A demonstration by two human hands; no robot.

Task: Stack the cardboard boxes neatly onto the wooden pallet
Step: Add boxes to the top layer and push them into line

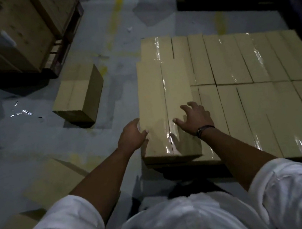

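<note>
A long taped cardboard box [162,93] lies on top of a flat layer of similar boxes [259,82], at that layer's left edge. My left hand [131,135] presses against the box's left side near its front corner, thumb on the top face. My right hand [193,117] rests on the box's top with fingers spread, a dark band at the wrist. The layer hides the pallet almost fully; only a dark strip [193,168] shows under the front edge.
A single cardboard box [78,93] stands on the grey floor to the left. Flat cardboard [54,179] lies near my left arm. Tall stacked cartons [7,34] stand at the back left, dark stock at the back right. Paper scraps litter the left floor.
</note>
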